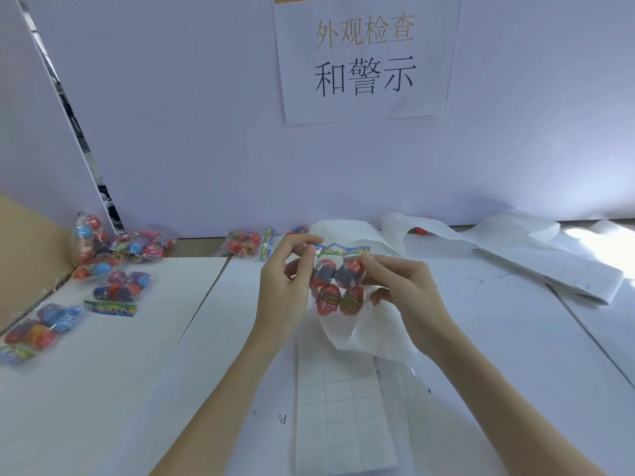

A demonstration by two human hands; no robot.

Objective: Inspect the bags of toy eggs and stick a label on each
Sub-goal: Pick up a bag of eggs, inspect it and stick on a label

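A clear bag of red toy eggs (336, 286) with a colourful header card hangs upright in the air above the table's middle. My left hand (285, 286) pinches its top left corner at the header. My right hand (402, 290) pinches the bag's right side near the upper eggs. Below the bag lies a white label sheet (343, 407) with a grid of blank labels, its upper end curled up behind the bag. Whether a label sits on the bag cannot be told.
Several more egg bags lie at the left (120, 290), in a pile by a brown cardboard box (24, 255), and at the back (240, 245). Used white backing sheets (549, 259) sprawl at the right. A white partition with a paper sign (364, 60) stands behind.
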